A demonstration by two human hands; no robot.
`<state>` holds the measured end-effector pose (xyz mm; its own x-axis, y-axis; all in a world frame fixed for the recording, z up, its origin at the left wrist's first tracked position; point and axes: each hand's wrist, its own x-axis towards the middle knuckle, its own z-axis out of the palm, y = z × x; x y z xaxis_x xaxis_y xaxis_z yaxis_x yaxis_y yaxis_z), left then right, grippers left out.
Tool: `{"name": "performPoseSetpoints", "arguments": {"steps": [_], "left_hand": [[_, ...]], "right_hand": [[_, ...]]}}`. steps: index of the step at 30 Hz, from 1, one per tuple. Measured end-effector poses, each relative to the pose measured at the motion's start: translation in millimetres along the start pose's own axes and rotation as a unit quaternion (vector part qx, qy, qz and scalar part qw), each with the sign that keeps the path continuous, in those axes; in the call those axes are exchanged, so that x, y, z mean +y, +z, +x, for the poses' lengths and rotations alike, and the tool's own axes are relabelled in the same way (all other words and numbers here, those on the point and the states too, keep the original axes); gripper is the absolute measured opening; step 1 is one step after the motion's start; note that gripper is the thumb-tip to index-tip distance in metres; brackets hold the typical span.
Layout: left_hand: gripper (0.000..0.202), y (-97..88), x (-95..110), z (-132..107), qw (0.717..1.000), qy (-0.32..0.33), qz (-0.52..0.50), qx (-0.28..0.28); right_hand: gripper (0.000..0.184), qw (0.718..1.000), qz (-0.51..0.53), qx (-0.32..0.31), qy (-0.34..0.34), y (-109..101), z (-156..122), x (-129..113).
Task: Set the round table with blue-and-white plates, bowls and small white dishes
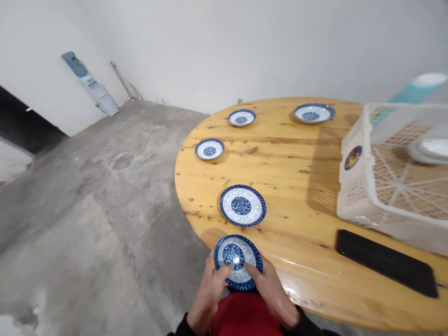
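A blue-and-white patterned plate [241,252] is held between both hands, just over the near left edge of the wooden table. My left hand [212,282] grips its left side, with the thumb lying on the plate's face. On the opposite side my right hand [269,284] grips the rim, its thumb also on the face. The fingers beneath are hidden, and whether more than one plate is in the hands I cannot tell. Just beyond the held one, a similar flat plate [242,206] lies on the wood.
Along the wooden table's [276,172] rim sit a left plate [209,149], a back plate [241,118] and a larger dish [314,113]. A white plastic basket [355,186] with white dishware stands at right. Before it lies a black oblong object [385,263]. A water dispenser [100,93] stands by the wall.
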<state>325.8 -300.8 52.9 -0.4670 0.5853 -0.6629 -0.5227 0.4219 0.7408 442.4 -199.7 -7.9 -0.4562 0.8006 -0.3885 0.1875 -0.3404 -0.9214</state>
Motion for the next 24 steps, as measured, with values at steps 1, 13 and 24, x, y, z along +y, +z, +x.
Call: {"name": "performPoseSetpoints", "arguments": {"steps": [1,13,24], "left_hand": [[0.069,-0.5,11.1,7.7,1.0,0.002,0.021,-0.003],[0.049,19.9,113.9,90.6,0.982,0.096,0.125,-0.107],[0.031,59.8,188.4,185.4,0.943,0.107,0.189,-0.251]], "right_hand": [[0.061,1.0,0.012,0.008,0.011,4.7,7.7,-3.0],[0.056,0.992,0.071,0.104,0.028,24.1,82.7,-70.4],[0.044,0.968,0.11,0.224,0.016,14.4,160.2,-112.3]]}}
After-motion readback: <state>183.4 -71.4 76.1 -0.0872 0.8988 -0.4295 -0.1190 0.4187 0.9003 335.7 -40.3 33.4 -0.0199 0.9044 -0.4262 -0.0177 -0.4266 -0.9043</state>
